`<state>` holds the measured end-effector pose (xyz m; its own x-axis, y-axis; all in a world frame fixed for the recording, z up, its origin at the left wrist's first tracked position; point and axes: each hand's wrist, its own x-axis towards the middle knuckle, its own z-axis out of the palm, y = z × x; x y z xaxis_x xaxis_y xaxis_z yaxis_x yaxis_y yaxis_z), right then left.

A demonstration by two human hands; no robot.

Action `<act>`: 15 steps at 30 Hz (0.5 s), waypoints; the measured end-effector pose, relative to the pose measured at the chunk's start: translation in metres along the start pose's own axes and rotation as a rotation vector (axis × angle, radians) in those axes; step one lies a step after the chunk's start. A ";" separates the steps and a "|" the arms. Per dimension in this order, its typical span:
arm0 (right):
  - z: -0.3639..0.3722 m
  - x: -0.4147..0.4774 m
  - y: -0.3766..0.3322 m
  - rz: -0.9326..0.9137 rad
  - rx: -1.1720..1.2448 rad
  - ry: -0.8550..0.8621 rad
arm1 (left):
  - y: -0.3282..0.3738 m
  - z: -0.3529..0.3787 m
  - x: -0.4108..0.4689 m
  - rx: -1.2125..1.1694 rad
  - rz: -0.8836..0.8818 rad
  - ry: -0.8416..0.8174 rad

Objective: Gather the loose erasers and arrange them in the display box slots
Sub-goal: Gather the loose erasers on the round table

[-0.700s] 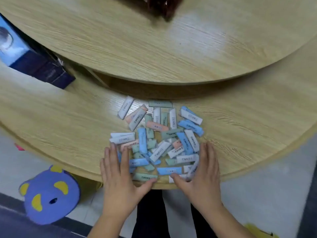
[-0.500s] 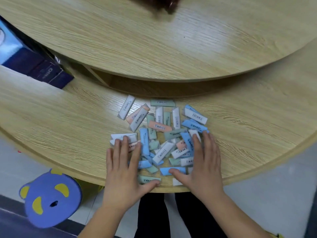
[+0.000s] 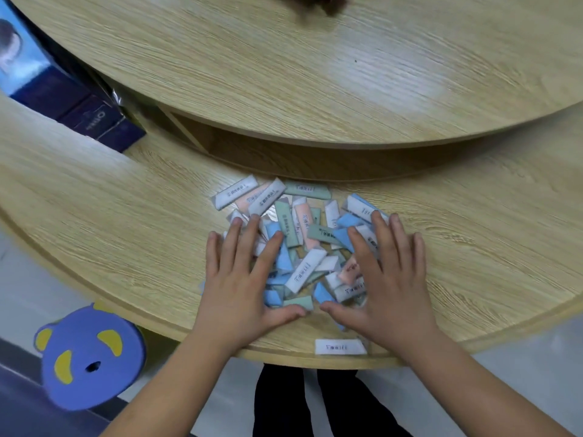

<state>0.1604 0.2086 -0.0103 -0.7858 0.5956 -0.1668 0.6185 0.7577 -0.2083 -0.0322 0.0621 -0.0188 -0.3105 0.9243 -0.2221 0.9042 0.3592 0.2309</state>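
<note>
Two hands, left hand [image 3: 243, 288] and right hand [image 3: 388, 285], lie flat and unclenched on the erasers [image 3: 303, 234] by the table's [image 3: 126, 234] near edge; I'd worry my right wrist nudges the stray white eraser [image 3: 340, 346] off it.

Both hands are lying flat on the pile of erasers [image 3: 303, 241] near the near edge of the table [image 3: 126, 222]. The left hand [image 3: 239, 288] is covering the pile's left side and the right hand [image 3: 391, 288] its right, with fingers straight and spread. One white eraser [image 3: 340, 346] is lying apart at the near edge, just beside the right wrist. A dark blue box [image 3: 63, 99] is sitting at the table's far left.
</note>
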 end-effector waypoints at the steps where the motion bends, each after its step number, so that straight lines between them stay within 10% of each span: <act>1: -0.002 0.002 0.007 -0.066 -0.013 -0.017 | -0.005 -0.001 -0.001 0.004 0.032 0.000; 8: -0.027 0.025 0.048 -0.598 -0.182 -0.195 | -0.036 -0.012 0.010 0.147 0.364 -0.087; 15: -0.032 0.065 0.054 -0.709 -0.287 -0.312 | -0.033 -0.015 0.033 0.239 0.463 -0.167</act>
<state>0.1426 0.2965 -0.0010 -0.9263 -0.1187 -0.3576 -0.0816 0.9897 -0.1173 -0.0764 0.0831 -0.0197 0.1687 0.9389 -0.3001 0.9828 -0.1373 0.1232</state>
